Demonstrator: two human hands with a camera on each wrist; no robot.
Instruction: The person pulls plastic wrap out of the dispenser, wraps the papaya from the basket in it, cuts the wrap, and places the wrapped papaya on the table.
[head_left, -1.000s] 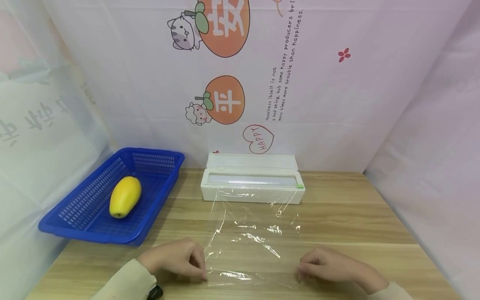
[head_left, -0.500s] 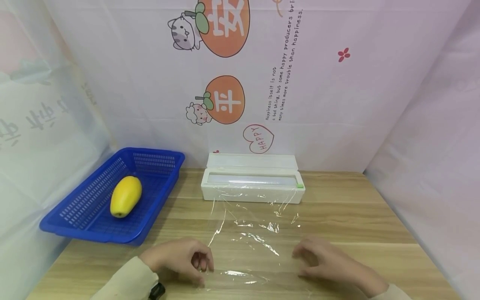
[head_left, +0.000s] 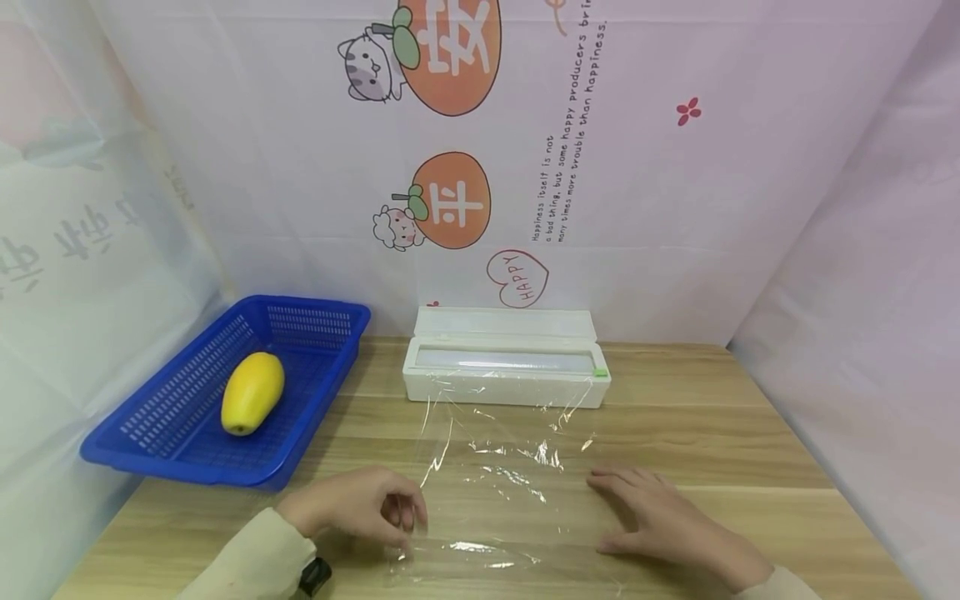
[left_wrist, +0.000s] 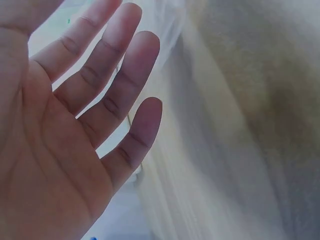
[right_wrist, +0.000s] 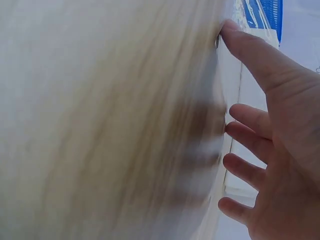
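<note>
A sheet of clear cling film (head_left: 487,508) lies over the wooden table, running forward from a white dispenser box (head_left: 506,392) whose lid stands raised. At the near left corner of the film is my left hand (head_left: 363,504); the left wrist view shows its fingers (left_wrist: 125,75) loosely extended, with nothing gripped. My right hand (head_left: 660,521) is by the film's right edge, thumb and fingers spread apart. In the right wrist view its fingertips (right_wrist: 235,129) are at the table surface. Whether either hand touches the film is hard to tell.
A blue plastic basket (head_left: 315,417) stands on the left of the wooden table (head_left: 697,417), holding a yellow oblong fruit (head_left: 252,393). A small green piece (head_left: 600,372) sits at the box's right end. Printed white cloth (head_left: 637,250) hangs behind and at the sides.
Both hands have loosened from the film's near corners. The right hand's fingers have spread out and moved slightly forward. The film's near edge lies a little lower and wider.
</note>
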